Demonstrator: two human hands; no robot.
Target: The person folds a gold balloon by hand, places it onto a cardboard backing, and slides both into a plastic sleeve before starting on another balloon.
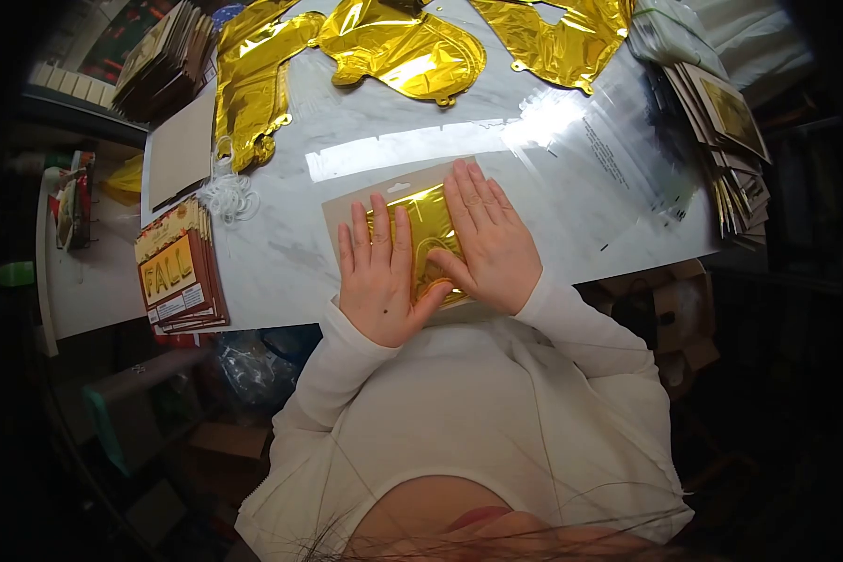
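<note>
On the backing card, my left hand and right hand lie spread flat, pressing down the folded gold foil balloon; the next move, I judge, needs it held flat.

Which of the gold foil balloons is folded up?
The folded balloon under the left hand and right hand, on the grey card at the near edge. The three other balloons lie spread out at the far edge.

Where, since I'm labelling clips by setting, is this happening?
Likely a small packing workbench: flat gold foil balloons lie on the table, stacks of printed cards sit at its edges, and clear bags lie nearby.
</note>
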